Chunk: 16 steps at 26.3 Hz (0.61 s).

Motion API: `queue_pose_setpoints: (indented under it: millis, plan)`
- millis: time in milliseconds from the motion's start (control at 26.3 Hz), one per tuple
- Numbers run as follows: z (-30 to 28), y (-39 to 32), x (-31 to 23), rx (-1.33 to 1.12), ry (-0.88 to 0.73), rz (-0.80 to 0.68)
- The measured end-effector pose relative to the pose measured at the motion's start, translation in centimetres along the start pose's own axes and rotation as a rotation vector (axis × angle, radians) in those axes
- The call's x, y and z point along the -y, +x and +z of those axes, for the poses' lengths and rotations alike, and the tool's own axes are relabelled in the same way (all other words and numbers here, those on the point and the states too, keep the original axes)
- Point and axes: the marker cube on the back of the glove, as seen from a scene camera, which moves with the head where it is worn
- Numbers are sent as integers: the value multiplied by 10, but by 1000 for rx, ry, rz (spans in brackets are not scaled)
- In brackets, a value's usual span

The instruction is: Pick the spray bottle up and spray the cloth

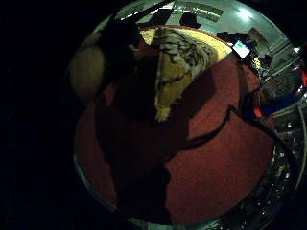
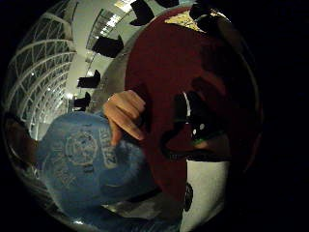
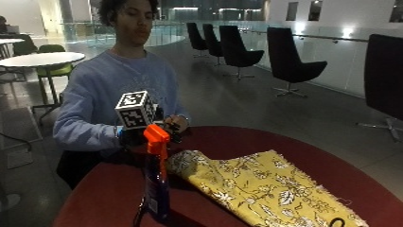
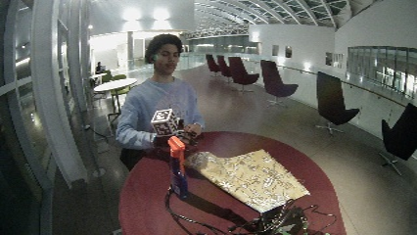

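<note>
Showing "2018" print, sweatshirt; bottle label unreadable

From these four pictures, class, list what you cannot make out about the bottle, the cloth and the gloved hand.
- Spray bottle: outside view, base cut off by the frame's lower edge; label too small.
- Cloth: outside view, far corner cut off by the edge.
- Right hand: outside view, mostly hidden behind the bottle's orange head; its pose cannot be told.

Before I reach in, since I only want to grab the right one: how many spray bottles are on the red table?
1. The spray bottle stands upright on the red table, beside the yellow floral cloth. None seems hidden.
</note>
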Motion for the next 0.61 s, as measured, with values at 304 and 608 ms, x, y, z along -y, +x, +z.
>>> queue_pose_setpoints:
  millis: [304,608]
  plan:
    - [-14,13,-13,102,112,75]
    - [-51,60,-50,510,369,241]
